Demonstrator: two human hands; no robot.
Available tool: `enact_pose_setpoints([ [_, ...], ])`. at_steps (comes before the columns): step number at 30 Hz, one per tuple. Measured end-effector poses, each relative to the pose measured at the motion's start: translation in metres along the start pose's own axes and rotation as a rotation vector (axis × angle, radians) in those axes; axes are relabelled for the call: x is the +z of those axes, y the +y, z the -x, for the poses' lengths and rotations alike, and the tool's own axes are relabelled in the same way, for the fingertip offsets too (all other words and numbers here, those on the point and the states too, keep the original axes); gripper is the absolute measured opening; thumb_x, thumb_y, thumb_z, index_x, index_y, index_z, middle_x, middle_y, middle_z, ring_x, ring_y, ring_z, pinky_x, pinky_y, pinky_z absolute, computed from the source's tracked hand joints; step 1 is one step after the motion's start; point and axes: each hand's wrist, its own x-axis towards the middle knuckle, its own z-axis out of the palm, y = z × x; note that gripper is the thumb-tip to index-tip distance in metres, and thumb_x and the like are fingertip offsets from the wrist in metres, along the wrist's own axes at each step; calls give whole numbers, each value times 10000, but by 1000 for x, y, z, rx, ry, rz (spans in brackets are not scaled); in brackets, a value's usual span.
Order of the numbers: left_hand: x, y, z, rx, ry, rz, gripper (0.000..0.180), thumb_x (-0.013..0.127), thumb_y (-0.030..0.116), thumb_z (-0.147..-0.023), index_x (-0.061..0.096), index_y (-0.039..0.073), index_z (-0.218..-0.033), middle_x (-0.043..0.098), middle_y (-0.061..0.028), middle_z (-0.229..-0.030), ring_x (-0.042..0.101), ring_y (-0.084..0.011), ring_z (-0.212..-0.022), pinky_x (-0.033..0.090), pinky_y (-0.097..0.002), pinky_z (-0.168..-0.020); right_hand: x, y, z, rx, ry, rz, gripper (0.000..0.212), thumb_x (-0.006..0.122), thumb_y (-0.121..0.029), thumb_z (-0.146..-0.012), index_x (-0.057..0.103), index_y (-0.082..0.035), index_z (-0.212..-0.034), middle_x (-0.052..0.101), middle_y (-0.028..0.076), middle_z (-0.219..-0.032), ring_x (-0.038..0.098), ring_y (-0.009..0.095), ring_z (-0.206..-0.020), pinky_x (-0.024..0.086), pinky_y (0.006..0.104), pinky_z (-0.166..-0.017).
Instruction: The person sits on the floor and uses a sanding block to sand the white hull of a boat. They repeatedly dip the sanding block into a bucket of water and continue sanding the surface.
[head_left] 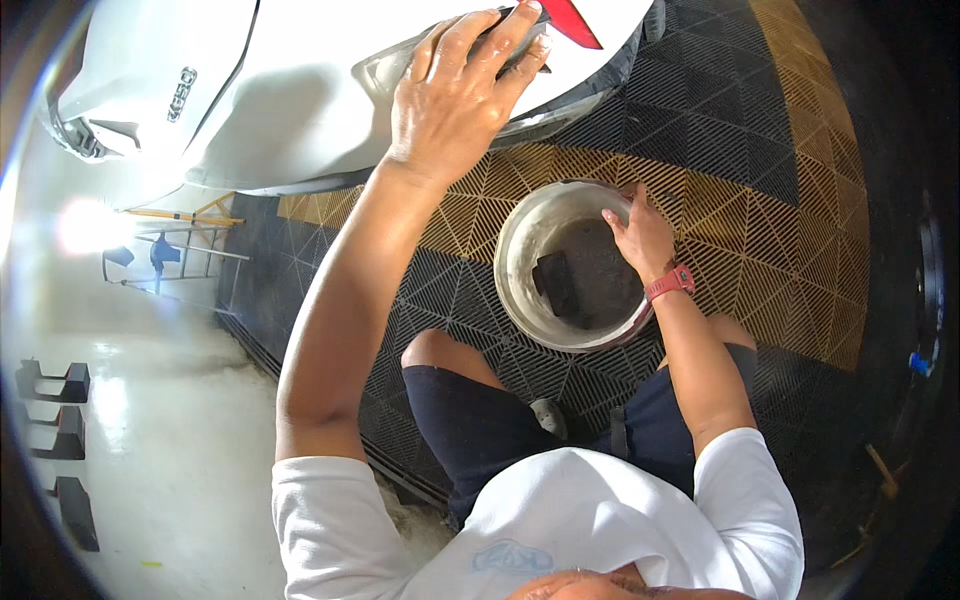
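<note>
My left hand lies with fingers spread over the white car body, beside a red light. Its skin looks wet. A dark grey shape shows beneath the fingertips; whether it belongs to the car or is a separate thing I cannot tell. On the right, my right hand grips the rim of a whitish round bucket, its thumb over the inside edge and its other fingers mostly hidden behind the wall. Inside the bucket a black block-shaped object rests against dark contents. A red watch circles my right wrist.
Black and tan ribbed floor tiles spread under the bucket. My bent knees flank the bucket's near side. At the left stand a yellow-and-metal frame and a bright lamp. Dark brackets line the pale wall.
</note>
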Motion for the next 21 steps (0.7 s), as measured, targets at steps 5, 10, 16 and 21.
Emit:
enact_pose_setpoints([
  [5, -16, -43, 105, -62, 78, -30, 633, 761, -73, -811, 800, 271, -1340, 732, -38, -1406, 645, -202, -1308, 542, -426, -1135, -3, -13, 7, -28, -14, 1, 549, 760, -441, -1004, 554, -52, -1331, 772, 220, -1095, 757, 440, -971, 606, 524, -823],
  [10, 0, -2, 18, -1, -12, 53, 647, 634, -102, -797, 791, 186, -1355, 634, -76, -1560, 593, -269, -1388, 484, -455, -1148, -5, -7, 1, -23, -13, -19, 575, 747, -444, -1016, 552, -22, -1354, 774, 221, -1092, 757, 433, -989, 605, 516, -835],
  [16, -15, -33, 86, -16, 21, 10, 655, 738, -48, -781, 790, 240, -1366, 636, -47, -1550, 653, -279, -1242, 508, -452, -1130, 0, -13, 4, -19, -27, -25, 492, 789, -403, -984, 568, -90, -1294, 772, 176, -1080, 760, 404, -1007, 606, 517, -832],
  [21, 1, -2, 26, 45, -101, -59, 480, 744, 69, -880, 798, 244, -1324, 609, 36, -1578, 595, -233, -1324, 520, -422, -1116, -1, -10, 4, -4, -2, -6, 526, 772, -433, -991, 568, -61, -1302, 773, 189, -1067, 764, 403, -1006, 615, 501, -838],
])
